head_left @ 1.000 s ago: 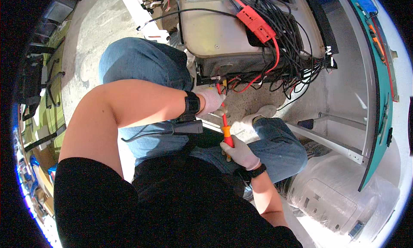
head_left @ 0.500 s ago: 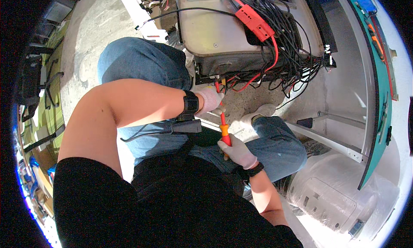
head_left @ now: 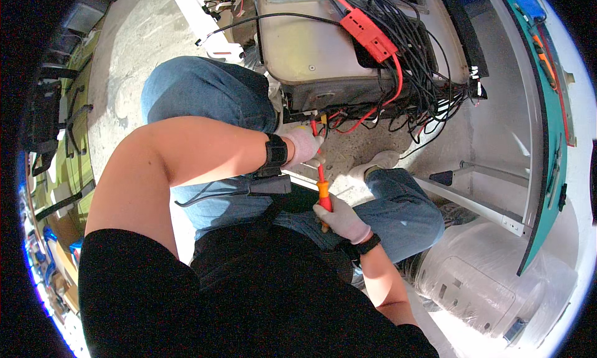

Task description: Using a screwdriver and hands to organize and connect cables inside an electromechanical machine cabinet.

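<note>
My right hand (head_left: 346,221), in a white glove, is closed round the handle of a screwdriver (head_left: 323,190) with a red and orange grip. Its red shaft points up and slightly left toward the underside of a large beige and grey housing (head_left: 298,53). My left hand (head_left: 303,144), also gloved, is closed round the shaft farther up, with red showing above and below the fingers. The tip lies among wires at the housing's lower edge, beside a small yellow piece (head_left: 323,118); what it touches is too small to make out.
Black cables (head_left: 410,59) and a red connector (head_left: 369,35) with red wire hang over the housing. A white metal frame (head_left: 479,206) stands right, with a teal panel (head_left: 547,171) holding tools beyond it. A plastic-wrapped thing (head_left: 479,283) lies lower right. My bent knees flank my hands.
The screwdriver handle and my right hand have shifted very slightly up and left. My left hand stays nearly in place on the shaft.
</note>
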Available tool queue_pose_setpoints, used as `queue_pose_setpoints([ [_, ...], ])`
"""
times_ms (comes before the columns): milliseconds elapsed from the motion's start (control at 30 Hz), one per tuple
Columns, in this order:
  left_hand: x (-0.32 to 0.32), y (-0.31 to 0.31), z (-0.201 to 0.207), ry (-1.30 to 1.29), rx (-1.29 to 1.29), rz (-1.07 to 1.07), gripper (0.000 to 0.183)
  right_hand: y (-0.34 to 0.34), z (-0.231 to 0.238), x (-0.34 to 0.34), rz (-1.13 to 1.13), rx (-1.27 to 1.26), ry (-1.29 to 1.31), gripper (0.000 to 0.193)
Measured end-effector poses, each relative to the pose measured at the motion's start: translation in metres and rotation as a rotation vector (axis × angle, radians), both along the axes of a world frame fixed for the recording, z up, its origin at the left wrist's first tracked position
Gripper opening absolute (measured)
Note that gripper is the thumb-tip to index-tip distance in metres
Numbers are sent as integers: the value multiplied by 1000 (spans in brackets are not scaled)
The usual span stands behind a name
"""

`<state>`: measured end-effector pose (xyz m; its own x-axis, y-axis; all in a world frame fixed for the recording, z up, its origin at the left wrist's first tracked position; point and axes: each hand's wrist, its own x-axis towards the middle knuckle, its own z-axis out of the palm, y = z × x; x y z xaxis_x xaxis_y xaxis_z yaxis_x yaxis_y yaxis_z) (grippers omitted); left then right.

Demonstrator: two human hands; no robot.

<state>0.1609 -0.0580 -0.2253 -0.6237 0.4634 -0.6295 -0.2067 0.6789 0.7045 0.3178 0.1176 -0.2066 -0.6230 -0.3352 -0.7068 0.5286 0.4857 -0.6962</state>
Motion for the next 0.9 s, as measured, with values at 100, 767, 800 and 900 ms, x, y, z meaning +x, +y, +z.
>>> queue_pose_setpoints([
  [100, -1, -3, 17, 209, -175, -212, 34, -1, 4, -3, 18, 1, -4, 28],
  [767, -2, -3, 32, -118, -61, 23, 34, -7, 16, -12, 96, -26, -46, 45],
  [800, -2, -2, 27, -115, -89, -9, 34, -7, 16, -12, 128, 30, -12, 45],
  [900, 1, -3, 12, -314, -8, 117, 32, -8, 13, -12, 123, 20, -32, 46],
])
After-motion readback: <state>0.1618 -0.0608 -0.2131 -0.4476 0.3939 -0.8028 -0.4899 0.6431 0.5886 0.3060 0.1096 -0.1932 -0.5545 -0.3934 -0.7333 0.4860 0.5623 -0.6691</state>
